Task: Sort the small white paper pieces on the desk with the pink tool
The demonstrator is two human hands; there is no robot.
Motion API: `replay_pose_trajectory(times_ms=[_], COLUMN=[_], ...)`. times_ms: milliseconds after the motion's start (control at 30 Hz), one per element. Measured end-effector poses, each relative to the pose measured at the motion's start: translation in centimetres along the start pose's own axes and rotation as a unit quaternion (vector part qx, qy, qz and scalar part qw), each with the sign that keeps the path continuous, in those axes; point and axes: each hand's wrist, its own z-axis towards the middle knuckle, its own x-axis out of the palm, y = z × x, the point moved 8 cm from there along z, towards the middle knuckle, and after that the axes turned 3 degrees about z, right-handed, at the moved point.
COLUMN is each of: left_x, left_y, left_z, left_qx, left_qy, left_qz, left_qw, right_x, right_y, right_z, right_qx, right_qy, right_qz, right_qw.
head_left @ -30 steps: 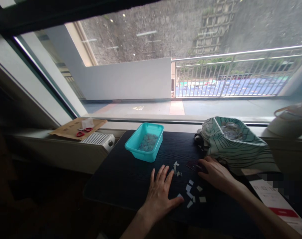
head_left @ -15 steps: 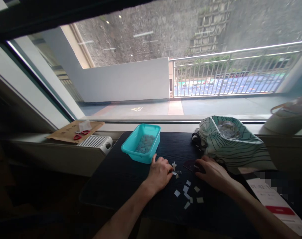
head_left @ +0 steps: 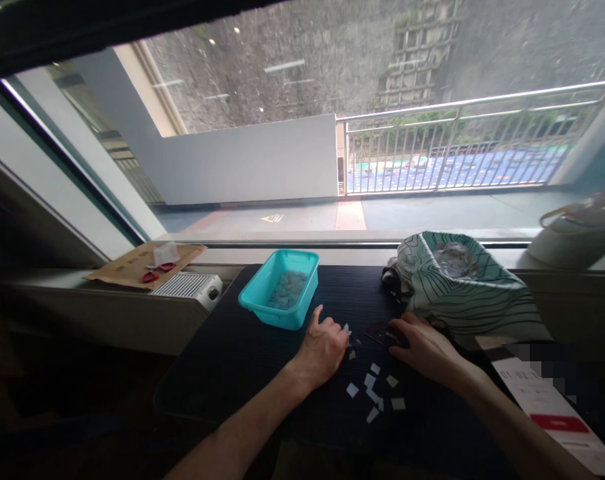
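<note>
My left hand point(head_left: 323, 347) is on the black table, its fingers curled round small pale pieces point(head_left: 347, 329) that peek out at the fingertips. How many it holds is hidden. Its thumb sticks up near a turquoise basin point(head_left: 267, 318) with a layer of small pale bits inside. My right hand point(head_left: 422, 342) rests further right, closed on a dark, thin flat card point(head_left: 377, 333) lying against the tabletop. Between and below the hands several small white and cream flat pieces point(head_left: 370, 381) are scattered. One cream piece point(head_left: 352, 355) lies just beside my left fingers.
A patterned cloth-covered container point(head_left: 482, 300) with clear plastic inside stands behind my right hand. A printed white and red sheet point(head_left: 542, 407) is at the right. Red-handled scissors point(head_left: 157, 272) lie on brown paper point(head_left: 117, 263) beside a radiator point(head_left: 192, 287). A pale pot point(head_left: 562, 243) sits on the sill.
My left hand's fingers have closed over some of the small pieces near them, and the hand has shifted slightly. The right hand keeps its place on the dark card.
</note>
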Motion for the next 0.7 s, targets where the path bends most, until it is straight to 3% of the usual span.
replay_pose_trajectory(times_ms=[167, 333, 467, 567, 700], left_x=[-1.4, -6.7, -10.4, -10.4, -9.9], left_y=[1.7, 4.9, 7.8, 10.2, 12.0], left_z=[-0.7, -1.8, -2.3, -2.3, -2.2], left_qx=[-0.087, -0.170, -0.206, -0.241, -0.263], left_qy=[-0.045, -0.127, -0.204, -0.182, -0.130], left_qz=[-0.090, -0.190, -0.163, -0.128, 0.022], left_qw=[0.991, 0.959, 0.943, 0.945, 0.956], right_x=[0.0, 0.2, 0.4, 0.5, 0.5], right_y=[-0.2, -0.5, -0.6, -0.7, -0.7], right_z=[0.0, 0.0, 0.1, 0.1, 0.0], right_qx=[-0.004, -0.002, -0.002, -0.008, -0.011], right_qy=[-0.005, -0.005, -0.007, -0.008, -0.011], right_qz=[0.009, 0.011, 0.011, 0.014, 0.011], right_qw=[1.000, 1.000, 1.000, 1.000, 1.000])
